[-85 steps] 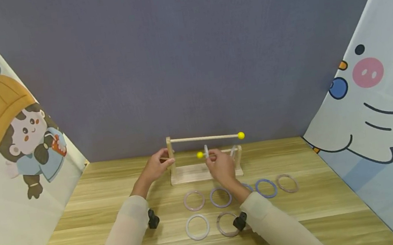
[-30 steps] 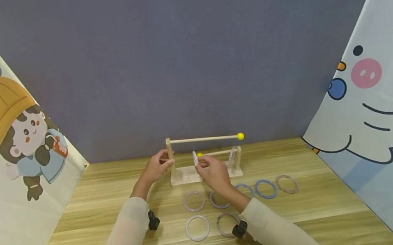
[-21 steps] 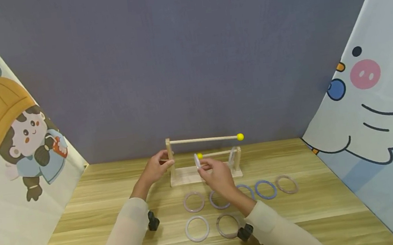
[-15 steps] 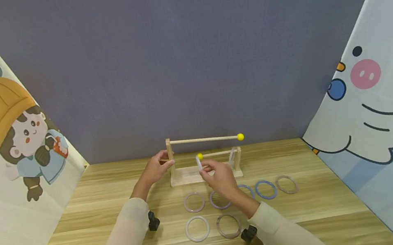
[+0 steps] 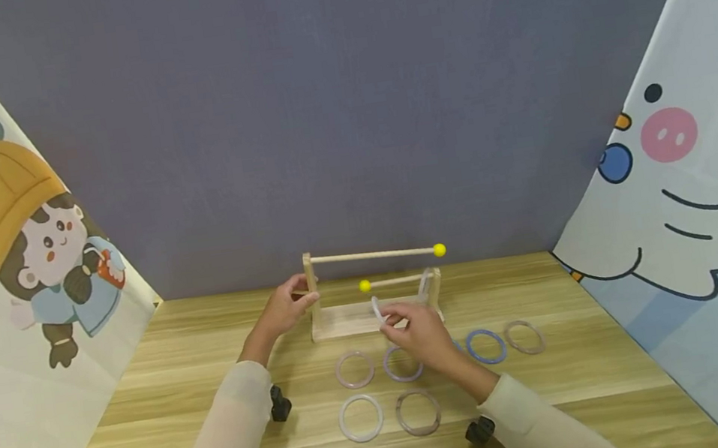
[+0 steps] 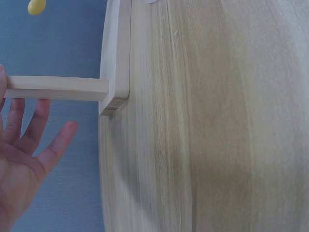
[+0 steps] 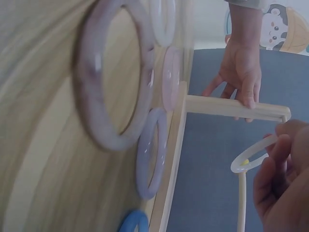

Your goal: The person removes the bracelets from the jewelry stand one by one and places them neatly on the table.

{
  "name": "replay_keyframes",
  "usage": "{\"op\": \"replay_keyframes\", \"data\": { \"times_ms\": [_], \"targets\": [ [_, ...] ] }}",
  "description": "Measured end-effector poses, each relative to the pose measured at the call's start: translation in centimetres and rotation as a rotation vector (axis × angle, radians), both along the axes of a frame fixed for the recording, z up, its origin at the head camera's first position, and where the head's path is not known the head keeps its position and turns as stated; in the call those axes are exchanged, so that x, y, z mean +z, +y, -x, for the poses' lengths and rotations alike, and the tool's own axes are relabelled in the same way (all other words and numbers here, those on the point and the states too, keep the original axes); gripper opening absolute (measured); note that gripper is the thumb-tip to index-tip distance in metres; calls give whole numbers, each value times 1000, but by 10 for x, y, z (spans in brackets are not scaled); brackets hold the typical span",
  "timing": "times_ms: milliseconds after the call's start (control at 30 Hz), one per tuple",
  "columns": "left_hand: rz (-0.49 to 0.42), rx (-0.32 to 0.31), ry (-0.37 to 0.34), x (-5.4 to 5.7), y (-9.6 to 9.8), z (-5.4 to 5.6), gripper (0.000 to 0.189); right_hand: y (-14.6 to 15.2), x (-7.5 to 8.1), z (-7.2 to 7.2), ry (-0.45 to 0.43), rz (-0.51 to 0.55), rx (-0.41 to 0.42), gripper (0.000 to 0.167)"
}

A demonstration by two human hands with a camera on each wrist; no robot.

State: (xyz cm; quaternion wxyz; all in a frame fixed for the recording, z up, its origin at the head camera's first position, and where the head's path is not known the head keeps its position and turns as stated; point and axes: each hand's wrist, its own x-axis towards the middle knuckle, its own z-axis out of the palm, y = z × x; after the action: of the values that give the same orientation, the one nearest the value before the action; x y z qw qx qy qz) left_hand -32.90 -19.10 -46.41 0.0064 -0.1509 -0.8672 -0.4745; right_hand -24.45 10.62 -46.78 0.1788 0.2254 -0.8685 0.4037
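Note:
My left hand grips the left post of a wooden bangle stand, thumb on one side and fingers on the other. A white bangle is pinched between the thumb and fingers of my right hand. It is held upright in front of the stand's base, apart from the lower rod and below its yellow ball. Another pale bangle hangs on that rod beside the right post. The upper rod carries no bangle. In the right wrist view, the held bangle overlaps the rod's tip.
Several bangles lie flat before the stand: pink, purple, white, mottled brown, blue and pinkish brown. My right hand partly covers another blue one. A grey panel stands behind.
My right hand has drawn the white bangle leftward off the lower rod past its yellow ball, then brought it down and rightward in front of the stand. My left hand stays on the post.

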Motion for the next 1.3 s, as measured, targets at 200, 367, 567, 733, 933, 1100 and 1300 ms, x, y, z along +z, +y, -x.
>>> {"op": "replay_keyframes", "data": {
  "times_ms": [200, 367, 567, 733, 933, 1100, 1300],
  "targets": [
    [7, 1, -6, 1, 1, 1, 45, 12, -2, -2, -9, -36, 20, 23],
    [4, -8, -2, 1, 1, 2, 42, 21, -3, -5, -53, -62, 50, 23],
    [4, -8, -3, 0, 2, 3, 41, 34, -8, -9, -86, -119, 63, 23],
    [1, -6, -3, 0, 2, 2, 42, 46, -11, -11, -105, -143, 100, 23],
    [-9, -10, 13, 1, 4, 2, 42, 62, -14, -14, -108, -186, 169, 21],
    [1, -17, 15, 1, 3, 2, 42, 73, -17, -18, -120, -251, 231, 21],
    [16, -7, -7, 0, 0, 2, 44, 86, -19, -22, -159, -307, 282, 22]
  ]
}}
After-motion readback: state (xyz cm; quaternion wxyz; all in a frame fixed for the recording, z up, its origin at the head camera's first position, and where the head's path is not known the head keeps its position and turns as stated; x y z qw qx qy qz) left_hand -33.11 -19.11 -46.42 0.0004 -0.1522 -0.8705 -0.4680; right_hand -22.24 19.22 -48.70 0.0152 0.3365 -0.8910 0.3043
